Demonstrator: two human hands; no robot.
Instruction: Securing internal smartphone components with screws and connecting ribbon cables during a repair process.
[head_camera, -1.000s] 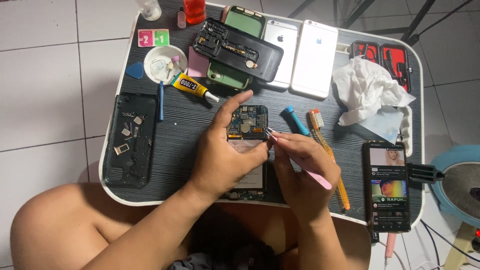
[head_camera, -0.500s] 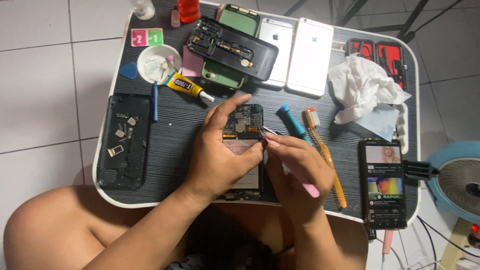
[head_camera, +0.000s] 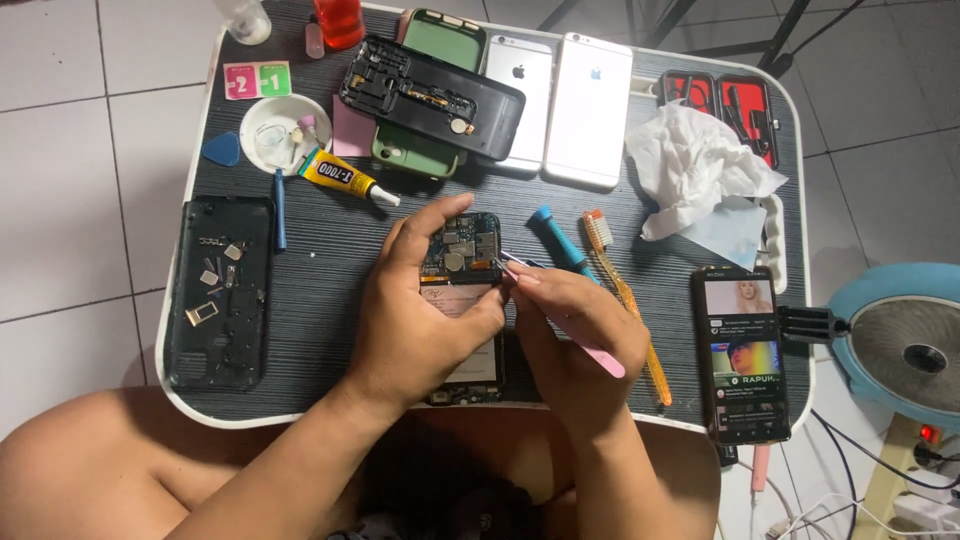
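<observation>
- Gripping an opened phone (head_camera: 460, 300), left hand (head_camera: 420, 320) is clamped round its body on the desk (head_camera: 330, 250).
- Right hand (head_camera: 565, 330) is closed on pink-handled tweezers (head_camera: 560, 310), tips at the circuit board.
- Up-left of the grip: white dish (head_camera: 285, 130) holding small parts; black back cover (head_camera: 220, 290) carrying loose metal pieces.

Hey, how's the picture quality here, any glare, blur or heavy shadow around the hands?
Head view: even, soft light, sharp throughout; left hand and right hand cast only faint shadows on the opened phone; mild glare on the lit phone screen; table edges bow slightly.
</observation>
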